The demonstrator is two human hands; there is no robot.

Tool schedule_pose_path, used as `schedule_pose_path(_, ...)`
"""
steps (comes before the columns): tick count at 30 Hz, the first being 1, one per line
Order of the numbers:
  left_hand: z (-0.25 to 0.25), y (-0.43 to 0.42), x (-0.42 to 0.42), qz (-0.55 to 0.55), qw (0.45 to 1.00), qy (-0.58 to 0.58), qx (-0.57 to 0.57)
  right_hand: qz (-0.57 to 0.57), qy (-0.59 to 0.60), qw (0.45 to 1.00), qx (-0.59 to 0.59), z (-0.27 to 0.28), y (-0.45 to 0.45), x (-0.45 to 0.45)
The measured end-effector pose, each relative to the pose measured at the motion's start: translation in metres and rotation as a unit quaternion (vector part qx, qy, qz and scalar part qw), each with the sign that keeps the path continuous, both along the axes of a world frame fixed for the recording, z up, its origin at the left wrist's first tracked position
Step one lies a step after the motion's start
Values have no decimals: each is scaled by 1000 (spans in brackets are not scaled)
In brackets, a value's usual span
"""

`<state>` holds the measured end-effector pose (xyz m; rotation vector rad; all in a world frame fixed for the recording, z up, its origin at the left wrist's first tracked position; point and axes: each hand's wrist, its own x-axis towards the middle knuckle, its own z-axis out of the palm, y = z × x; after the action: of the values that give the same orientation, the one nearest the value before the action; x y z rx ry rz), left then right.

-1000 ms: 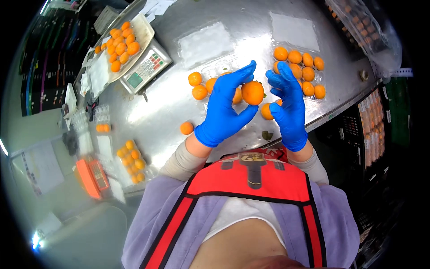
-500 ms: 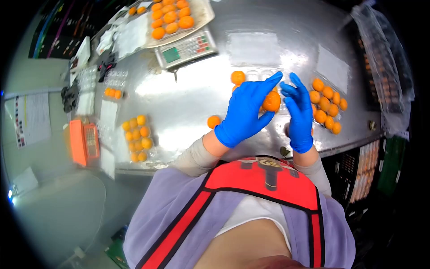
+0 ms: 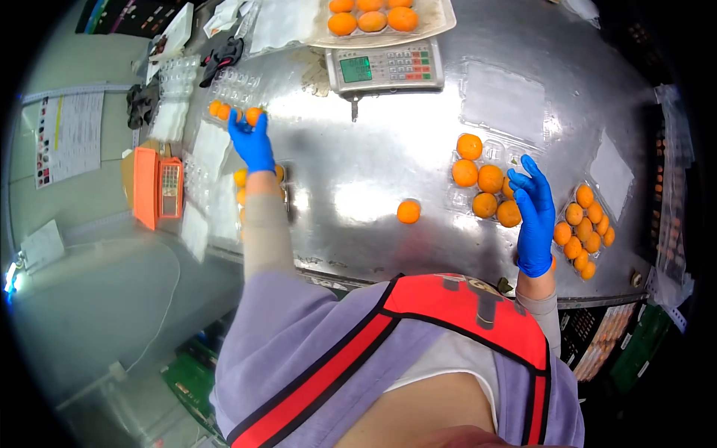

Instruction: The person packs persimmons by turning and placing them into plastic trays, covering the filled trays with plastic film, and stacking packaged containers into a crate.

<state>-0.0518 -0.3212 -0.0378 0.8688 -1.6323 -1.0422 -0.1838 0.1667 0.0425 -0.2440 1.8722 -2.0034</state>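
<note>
My left hand (image 3: 254, 146), in a blue glove, reaches out to the far left with its fingers around an orange fruit (image 3: 254, 116). It is beside a small clear tray (image 3: 240, 86) with a few oranges. My right hand (image 3: 535, 224), also gloved in blue, is held with its fingers apart at the right edge of a clear tray (image 3: 494, 149) of several oranges. One fruit (image 3: 508, 188) in that tray lies next to its fingers. A single orange (image 3: 408, 211) rests on the metal table (image 3: 336, 246) between my hands.
A scale (image 3: 388, 69) at the back bears a tray of oranges (image 3: 372, 20). Another filled tray (image 3: 585, 231) is at the right, with stacked crates beyond. An orange device (image 3: 158, 187), white pads and clear trays (image 3: 175, 89) are at the left; another orange-filled tray lies by my left forearm.
My left hand has moved from beside my right hand to the small tray at the far left. The view has shifted left. My right hand remains near the middle tray.
</note>
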Motion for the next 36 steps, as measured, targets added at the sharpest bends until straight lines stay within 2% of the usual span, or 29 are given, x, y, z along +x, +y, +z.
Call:
schedule_pose_path(4, -16, -88, 0, 10, 998, -44, -44, 18, -23, 1000, 8, -5, -5, -3)
schedule_pose_path(5, -17, -102, -2, 38, 993, -101, -41, 17, -25, 999, 11, -6, -6, -4)
schedule_pose_path(6, -15, -111, -6, 66, 985, -157, -38, 22, -33, 999, 11, -7, -7, -4)
schedule_pose_path(12, -17, -140, -20, 100, 951, -288, -50, 25, -53, 998, 25, -16, -10, -7)
schedule_pose_path(14, -17, -145, -22, 142, 890, -416, -122, 17, -56, 998, 38, -18, -7, -8)
schedule_pose_path(16, -37, -178, -16, 140, 877, -438, -141, 15, -46, 998, 40, -18, -2, -12)
schedule_pose_path(17, -56, -203, -13, 140, 896, -405, -121, 3, -40, 998, 44, -14, 1, -15)
schedule_pose_path(18, -53, -200, -15, 160, 857, -465, -153, -15, -41, 997, 63, -11, 5, -17)
schedule_pose_path(20, -57, -208, -14, 133, 882, -443, -88, -54, -36, 995, 79, -8, 15, -23)
schedule_pose_path(23, -39, -185, -21, 136, 864, -480, -72, -100, -38, 990, 96, -9, 35, -27)
schedule_pose_path(24, -46, -192, -19, 134, 863, -482, -71, -109, -36, 989, 91, -10, 40, -28)
schedule_pose_path(26, -61, -214, -11, 105, 887, -447, -53, -127, -35, 987, 91, -14, 47, -26)
schedule_pose_path(30, -44, -193, -18, 78, 880, -465, -54, -130, -54, 985, 98, -17, 48, -21)
schedule_pose_path(32, -15, -143, -32, 136, 846, -492, -153, -130, -49, 985, 100, -17, 47, -20)
schedule_pose_path(33, -17, -139, -33, 137, 847, -490, -155, -127, -38, 986, 102, -16, 47, -20)
schedule_pose_path(35, -23, -132, -36, 73, 906, -327, -258, -125, -25, 987, 101, -13, 47, -19)
schedule_pose_path(36, -14, -114, -40, 75, 906, -324, -261, -134, -24, 986, 92, -11, 48, -18)
